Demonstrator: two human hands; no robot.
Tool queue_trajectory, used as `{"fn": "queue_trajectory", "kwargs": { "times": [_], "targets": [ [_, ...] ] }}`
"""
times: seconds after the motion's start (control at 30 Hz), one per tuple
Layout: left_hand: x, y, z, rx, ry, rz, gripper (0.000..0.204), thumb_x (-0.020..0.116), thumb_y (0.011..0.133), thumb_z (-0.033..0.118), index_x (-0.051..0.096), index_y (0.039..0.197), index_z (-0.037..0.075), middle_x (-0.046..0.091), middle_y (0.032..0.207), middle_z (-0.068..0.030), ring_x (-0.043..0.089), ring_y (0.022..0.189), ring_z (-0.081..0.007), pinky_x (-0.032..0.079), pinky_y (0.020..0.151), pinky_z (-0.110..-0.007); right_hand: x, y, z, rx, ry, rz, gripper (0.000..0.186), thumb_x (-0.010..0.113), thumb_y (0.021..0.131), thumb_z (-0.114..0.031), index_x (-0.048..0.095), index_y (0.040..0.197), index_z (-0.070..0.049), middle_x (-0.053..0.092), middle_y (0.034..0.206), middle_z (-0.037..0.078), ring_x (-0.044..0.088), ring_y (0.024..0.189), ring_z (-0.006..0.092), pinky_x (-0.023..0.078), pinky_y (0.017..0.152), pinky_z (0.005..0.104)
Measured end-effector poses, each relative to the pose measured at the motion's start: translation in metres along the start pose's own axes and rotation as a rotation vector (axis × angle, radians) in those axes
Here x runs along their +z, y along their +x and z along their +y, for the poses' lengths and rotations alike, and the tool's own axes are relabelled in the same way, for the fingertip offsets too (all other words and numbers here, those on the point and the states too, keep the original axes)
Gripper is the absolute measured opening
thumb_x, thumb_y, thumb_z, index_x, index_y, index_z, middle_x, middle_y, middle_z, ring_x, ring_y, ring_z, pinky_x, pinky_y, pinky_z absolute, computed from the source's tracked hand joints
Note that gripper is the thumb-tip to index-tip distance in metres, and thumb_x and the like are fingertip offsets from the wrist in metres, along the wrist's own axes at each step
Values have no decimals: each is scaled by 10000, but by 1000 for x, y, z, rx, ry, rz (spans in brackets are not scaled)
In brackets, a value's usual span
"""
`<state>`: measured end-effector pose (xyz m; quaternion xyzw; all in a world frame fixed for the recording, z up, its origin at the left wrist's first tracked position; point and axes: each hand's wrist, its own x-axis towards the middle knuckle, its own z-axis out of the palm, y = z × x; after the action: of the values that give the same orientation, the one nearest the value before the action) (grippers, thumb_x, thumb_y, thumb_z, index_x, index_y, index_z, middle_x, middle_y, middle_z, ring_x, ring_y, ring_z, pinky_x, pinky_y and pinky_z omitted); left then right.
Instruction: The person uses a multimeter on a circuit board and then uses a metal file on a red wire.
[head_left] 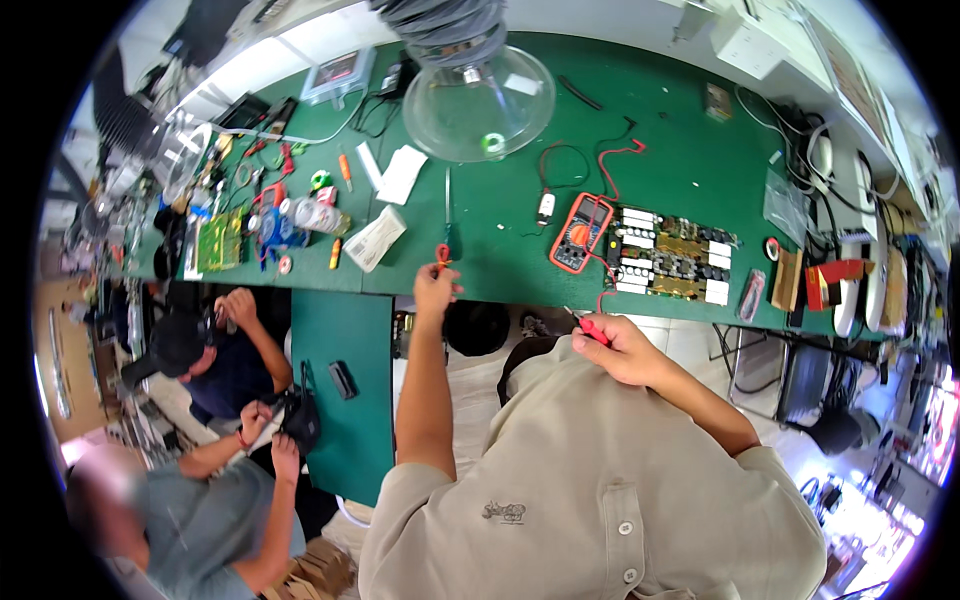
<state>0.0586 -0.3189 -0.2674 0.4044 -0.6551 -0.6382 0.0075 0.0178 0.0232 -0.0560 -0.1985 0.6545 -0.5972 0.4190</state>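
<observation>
It's bright in here, evenly lit; the green workbench (500,270) shows only faint shadows. Violet-white glare burns at lower right, edges bow into black, and one co-worker's head (108,492) is blurred.

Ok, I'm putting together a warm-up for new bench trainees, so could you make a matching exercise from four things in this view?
1. digital multimeter
2. circuit board
3. test probe
4. extraction hood

A. transparent
B. in the right hand
C. orange-red case with a dial
D. bears white blocks

Pairs: 1-C, 2-D, 3-B, 4-A.
</observation>
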Motion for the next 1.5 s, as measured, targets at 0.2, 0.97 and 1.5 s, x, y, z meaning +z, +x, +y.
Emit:
{"fn": "queue_trajectory", "kwargs": {
  "times": [0.2,0.97,1.5],
  "targets": [
    [-13,131,-8,302,633,182,417,676,752,212,573,1065,-43,668,912,-186,665,846,-319,518,774,-400,7,-9,-4,-36,-7,96,213,579,950,-186,528,811,-32,437,620,-27,371,555,79,319,500,263],
    [95,-159,136,500,-152,-941,313,567,965,213,588,1127,-53,642,1079,-133,590,915,-122,487,736,-235,7,7,12,-44,441,-2,139,423,979,-143,514,1021,-47,381,659,-44,331,551,57,287,492,243],
    [206,-240,185,921,233,-628,153,529,933,117,615,990,4,656,1093,-170,575,1141,-330,448,967,-427,-101,-29,29,-377,-22,-7,216,615,811,-34,592,1022,2,605,794,79,567,731,197,468,673,331]
  ]
}}
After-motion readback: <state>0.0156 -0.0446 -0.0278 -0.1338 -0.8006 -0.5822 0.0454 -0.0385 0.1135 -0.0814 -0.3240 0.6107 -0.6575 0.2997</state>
